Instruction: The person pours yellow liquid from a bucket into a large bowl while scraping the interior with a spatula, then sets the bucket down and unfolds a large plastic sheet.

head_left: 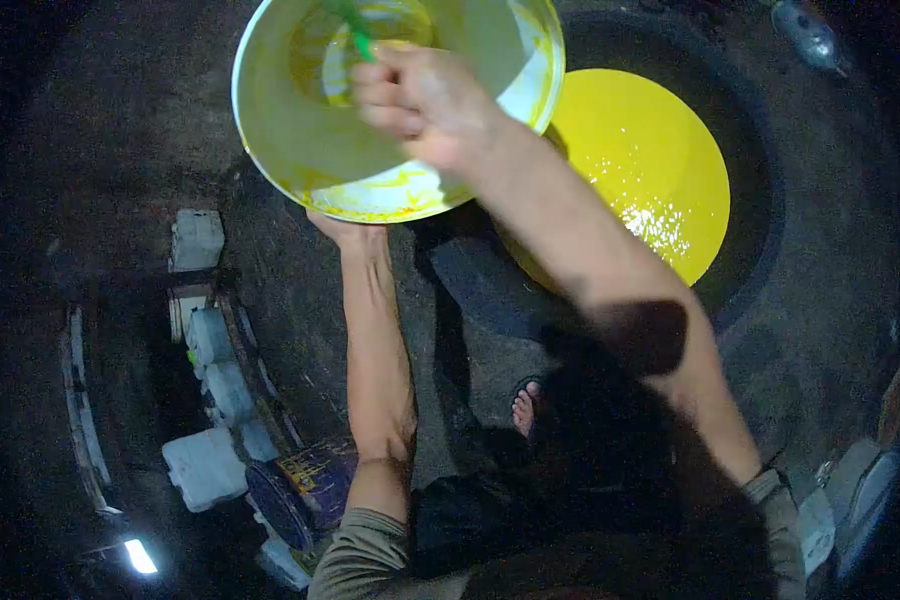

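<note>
A large white bucket (pixel 275 130) is tilted so that its inside faces me, smeared with yellow along the wall and bottom. From below, my left hand (pixel 345 228) holds it at the near rim, its fingers hidden behind the bucket. My right hand (pixel 420 105), a little blurred, is closed around a green handle (pixel 358 38) that reaches into the bucket; the tool's far end is unclear. To the right of the bucket, a wide round pool of bright yellow liquid (pixel 660 150) fills a vessel surrounded by a dark ring (pixel 760 190).
Pale jugs (pixel 205 468) and blocky containers (pixel 198 238) line the left side. Beside them a dark, yellow-streaked can (pixel 315 485) lies tilted. A bright light (pixel 141 556) shows at lower left. My sandalled foot (pixel 526 405) is on the dark floor near the vessel.
</note>
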{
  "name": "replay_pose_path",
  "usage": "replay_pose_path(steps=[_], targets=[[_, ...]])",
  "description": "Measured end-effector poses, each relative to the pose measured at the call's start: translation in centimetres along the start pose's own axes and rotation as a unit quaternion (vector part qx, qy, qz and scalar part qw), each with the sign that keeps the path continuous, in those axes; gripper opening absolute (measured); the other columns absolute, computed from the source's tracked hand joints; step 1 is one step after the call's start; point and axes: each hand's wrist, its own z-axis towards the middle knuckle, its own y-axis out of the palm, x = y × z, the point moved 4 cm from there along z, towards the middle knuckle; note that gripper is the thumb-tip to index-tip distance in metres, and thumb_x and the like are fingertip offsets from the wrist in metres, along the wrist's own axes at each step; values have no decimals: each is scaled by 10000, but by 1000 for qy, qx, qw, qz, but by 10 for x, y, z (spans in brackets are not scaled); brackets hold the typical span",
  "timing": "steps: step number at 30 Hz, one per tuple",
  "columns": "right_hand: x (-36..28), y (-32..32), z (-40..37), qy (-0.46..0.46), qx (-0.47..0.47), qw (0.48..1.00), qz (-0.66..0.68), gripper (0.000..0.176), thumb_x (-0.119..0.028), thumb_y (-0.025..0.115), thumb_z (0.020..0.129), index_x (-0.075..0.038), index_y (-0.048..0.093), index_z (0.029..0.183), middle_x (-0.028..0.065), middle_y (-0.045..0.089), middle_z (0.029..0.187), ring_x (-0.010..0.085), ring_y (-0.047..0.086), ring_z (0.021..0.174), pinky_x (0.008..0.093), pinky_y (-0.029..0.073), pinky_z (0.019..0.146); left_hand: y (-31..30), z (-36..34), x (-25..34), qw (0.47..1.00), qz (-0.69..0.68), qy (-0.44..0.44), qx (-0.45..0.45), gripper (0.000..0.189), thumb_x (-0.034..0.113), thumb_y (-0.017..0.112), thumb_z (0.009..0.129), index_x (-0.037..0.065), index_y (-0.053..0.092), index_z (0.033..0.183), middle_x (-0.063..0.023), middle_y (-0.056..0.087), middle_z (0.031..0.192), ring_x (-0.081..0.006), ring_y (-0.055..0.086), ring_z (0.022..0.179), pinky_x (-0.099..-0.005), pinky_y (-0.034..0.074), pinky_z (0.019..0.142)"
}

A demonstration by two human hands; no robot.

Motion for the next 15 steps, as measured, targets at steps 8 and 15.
replay_pose_path(steps=[8, 15], targets=[[-57, -65, 86, -124, 130, 481, -858, 377, -181, 531, 891, 1, 551, 1220, 220, 671, 978, 341, 654, 883, 453, 525, 770, 36, -15, 16, 997, 49, 18, 54, 431, 327, 371, 999, 20, 519, 1263, -146, 589, 1220, -287, 623, 1049, -421, 551, 870], [6, -49, 177, -283, 76, 342, -893, 382, -128, 495, 840, -7, 575, 1194, 285, 652, 939, 429, 659, 859, 519, 536, 782, 28, -6, 18, 993, 118, 25, 17, 371, 248, 378, 1000, -18, 531, 1208, -151, 616, 1112, -270, 652, 935, -399, 578, 788]])
